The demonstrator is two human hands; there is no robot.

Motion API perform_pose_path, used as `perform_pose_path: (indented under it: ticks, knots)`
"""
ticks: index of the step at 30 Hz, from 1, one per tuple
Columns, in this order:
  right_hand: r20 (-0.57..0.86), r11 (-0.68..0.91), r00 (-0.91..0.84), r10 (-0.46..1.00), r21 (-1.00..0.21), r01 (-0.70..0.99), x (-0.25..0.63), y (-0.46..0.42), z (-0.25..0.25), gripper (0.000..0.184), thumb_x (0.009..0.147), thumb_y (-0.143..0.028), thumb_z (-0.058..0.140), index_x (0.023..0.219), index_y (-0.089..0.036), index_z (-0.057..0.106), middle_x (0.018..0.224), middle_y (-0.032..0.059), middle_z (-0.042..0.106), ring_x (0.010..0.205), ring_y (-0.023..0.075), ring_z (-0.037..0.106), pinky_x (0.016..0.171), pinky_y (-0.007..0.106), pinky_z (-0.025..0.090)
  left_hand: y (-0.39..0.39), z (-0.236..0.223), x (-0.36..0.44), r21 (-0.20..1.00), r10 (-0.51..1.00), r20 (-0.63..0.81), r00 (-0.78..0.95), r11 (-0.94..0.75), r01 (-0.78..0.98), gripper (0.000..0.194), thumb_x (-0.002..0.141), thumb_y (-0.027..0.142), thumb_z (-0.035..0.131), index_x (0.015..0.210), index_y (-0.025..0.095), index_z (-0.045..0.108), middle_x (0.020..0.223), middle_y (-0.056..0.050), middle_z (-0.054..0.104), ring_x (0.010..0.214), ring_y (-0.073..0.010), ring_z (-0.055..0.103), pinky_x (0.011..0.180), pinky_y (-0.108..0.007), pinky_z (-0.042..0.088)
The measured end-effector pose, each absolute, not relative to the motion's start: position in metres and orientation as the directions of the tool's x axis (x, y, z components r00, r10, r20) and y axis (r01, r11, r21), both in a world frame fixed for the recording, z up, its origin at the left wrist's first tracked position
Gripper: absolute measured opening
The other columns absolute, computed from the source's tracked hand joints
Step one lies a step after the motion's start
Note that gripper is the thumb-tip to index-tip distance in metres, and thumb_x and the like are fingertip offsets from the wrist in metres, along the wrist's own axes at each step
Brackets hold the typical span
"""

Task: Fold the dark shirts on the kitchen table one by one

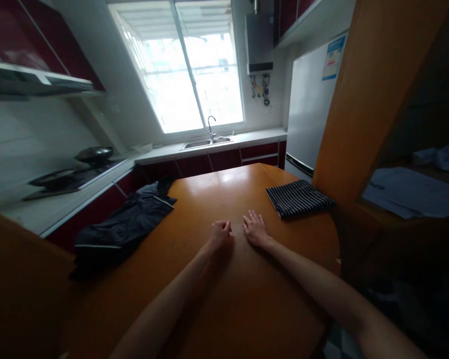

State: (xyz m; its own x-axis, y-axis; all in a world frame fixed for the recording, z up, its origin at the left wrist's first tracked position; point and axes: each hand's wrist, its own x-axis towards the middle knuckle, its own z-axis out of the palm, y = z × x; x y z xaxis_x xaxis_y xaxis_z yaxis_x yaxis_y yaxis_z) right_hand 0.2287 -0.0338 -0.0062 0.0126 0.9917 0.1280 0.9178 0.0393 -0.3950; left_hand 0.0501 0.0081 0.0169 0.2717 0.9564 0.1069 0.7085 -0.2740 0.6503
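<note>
- Far on my left, a dark red cupboard hangs high up, with a range hood under it.
- Below that is a black stove. A dark pan sits on the near part, and a round pot sits on the far part.
- Next come the dark clothes. They lie in a crumpled heap on the left side of the table, with thin white lines on them.
- Straight ahead is a big bright window. A shiny sink with a bent tap is under it.
- The brown table is right in front of me, with both my arms over it.
- My left hand is curled up in a loose fist, near the middle of the table. I cannot tell if something is tucked inside.
- My right hand is just beside it, palm down on the table, with its fingers out and a bit apart.
- Right of that hand, near but not touching it, lies the striped cloth. It is black and white, folded flat, by the table's right edge.
- Behind the cloth stands a pale fridge, then an orange-brown post.
</note>
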Motion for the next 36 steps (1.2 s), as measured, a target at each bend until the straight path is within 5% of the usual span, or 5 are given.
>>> perform_pose_path:
  ticks: [5,18,28,36]
  knots:
    - [0.144,-0.075,0.134,0.981,-0.357,0.931,0.207,-0.047,-0.016,0.053,0.098,-0.031,0.037,0.147,-0.012,0.046,0.161,0.0176,0.029,0.150,0.0268,0.021,0.120,0.045,0.011,-0.038,0.018,-0.001,0.636,0.957,0.113,0.266,-0.275,0.721,0.045,0.092,0.041,0.046,0.066,0.015,0.072,0.058,-0.005,0.067,0.055,-0.0163,0.060,0.055,-0.026,0.036]
    - [0.173,0.056,0.013,0.985,-0.387,0.920,0.190,-0.067,-0.014,0.048,0.097,-0.027,0.039,0.138,-0.010,0.057,0.156,0.0184,0.039,0.147,0.0286,0.031,0.120,0.047,0.019,-0.061,0.007,-0.024,0.628,0.915,0.290,0.279,-0.402,0.667,0.046,0.095,0.043,0.043,0.072,0.015,0.072,0.059,-0.002,0.063,0.056,-0.0138,0.056,0.056,-0.023,0.035]
    - [0.393,0.340,-0.095,0.915,-0.618,0.709,0.170,-0.085,-0.010,0.044,0.090,-0.017,0.045,0.129,-0.016,0.065,0.147,0.0120,0.052,0.143,0.0249,0.040,0.120,0.048,0.030,-0.073,0.001,-0.031,0.819,0.926,0.241,0.291,-0.356,0.451,0.049,0.097,0.048,0.046,0.070,0.013,0.068,0.053,0.001,0.055,0.048,-0.0104,0.046,0.050,-0.021,0.032]
    - [0.401,0.338,-0.003,0.916,-0.768,0.544,0.167,-0.101,-0.011,0.045,0.090,-0.013,0.044,0.129,-0.020,0.065,0.144,0.0086,0.056,0.139,0.0237,0.045,0.116,0.048,0.040,-0.082,0.005,-0.035,0.845,0.947,0.185,0.261,-0.289,0.451,0.050,0.099,0.047,0.045,0.069,0.014,0.066,0.054,0.000,0.055,0.051,-0.0109,0.049,0.053,-0.021,0.034]
